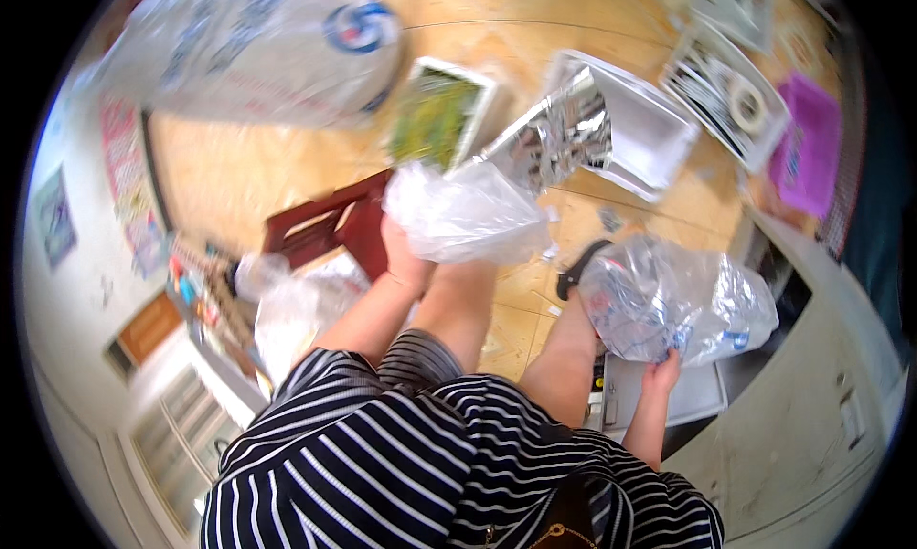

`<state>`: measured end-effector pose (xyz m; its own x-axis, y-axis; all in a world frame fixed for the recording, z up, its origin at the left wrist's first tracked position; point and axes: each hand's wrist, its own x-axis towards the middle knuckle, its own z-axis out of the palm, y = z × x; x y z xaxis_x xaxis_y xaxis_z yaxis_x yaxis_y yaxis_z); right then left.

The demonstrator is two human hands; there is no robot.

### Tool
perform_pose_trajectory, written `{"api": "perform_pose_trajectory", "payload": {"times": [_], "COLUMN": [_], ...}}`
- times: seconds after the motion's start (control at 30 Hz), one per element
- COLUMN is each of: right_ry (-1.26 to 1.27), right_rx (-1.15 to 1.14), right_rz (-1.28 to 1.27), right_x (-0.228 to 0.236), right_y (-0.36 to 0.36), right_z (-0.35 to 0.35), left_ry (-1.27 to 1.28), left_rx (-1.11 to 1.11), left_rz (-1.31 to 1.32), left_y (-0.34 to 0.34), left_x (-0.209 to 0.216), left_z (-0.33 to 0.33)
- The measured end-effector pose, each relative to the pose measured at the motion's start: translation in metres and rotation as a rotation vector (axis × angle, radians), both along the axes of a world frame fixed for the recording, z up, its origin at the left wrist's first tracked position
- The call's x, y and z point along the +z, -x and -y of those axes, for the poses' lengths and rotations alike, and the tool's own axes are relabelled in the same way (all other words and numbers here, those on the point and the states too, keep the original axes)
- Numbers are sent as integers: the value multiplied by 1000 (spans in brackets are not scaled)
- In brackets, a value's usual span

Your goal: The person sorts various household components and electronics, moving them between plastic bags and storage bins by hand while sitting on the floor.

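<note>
My left hand (405, 255) is closed on a translucent white plastic bag (468, 213), raised in front of my knee; the bag covers most of its fingers. A shiny silver foil piece (564, 134) extends from the bag's far side; whether it is inside the bag or behind it I cannot tell. On the right, my right hand (661, 369) grips the near edge of a larger clear plastic bag (678, 301). That bag looks puffed out, with bluish and silvery contents showing through, too blurred to name.
White trays stand on the tiled floor: one empty-looking (650, 138), one holding a tape roll (748, 105). Nearby are a purple basin (805, 146), a white box with green contents (435, 115), a dark red crate (330, 220) and a large filled plastic sack (258, 52). A grey cabinet (812, 406) flanks my right.
</note>
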<state>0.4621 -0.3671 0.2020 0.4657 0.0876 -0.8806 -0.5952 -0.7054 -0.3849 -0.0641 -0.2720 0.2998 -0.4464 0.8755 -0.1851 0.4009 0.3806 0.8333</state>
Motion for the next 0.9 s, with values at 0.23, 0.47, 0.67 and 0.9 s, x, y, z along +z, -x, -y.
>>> {"api": "perform_pose_trajectory", "payload": {"times": [0.23,0.47,0.67,0.9], "right_ry": [8,-2,110,42], "right_rx": [289,519,696,917], "right_rz": [2,-71,82,234], "right_x": [2,-4,-10,-14], "right_y": [28,19,21,77], "right_z": [-39,-58,-80,-85], "left_ry": [-181,355,1696,1182], "left_rx": [207,804,432,902], "left_rz": [-879,-1278,-69,297], "left_y": [177,212,237,332], "left_x": [205,178,98,131], "left_z": [83,318,391,272]}}
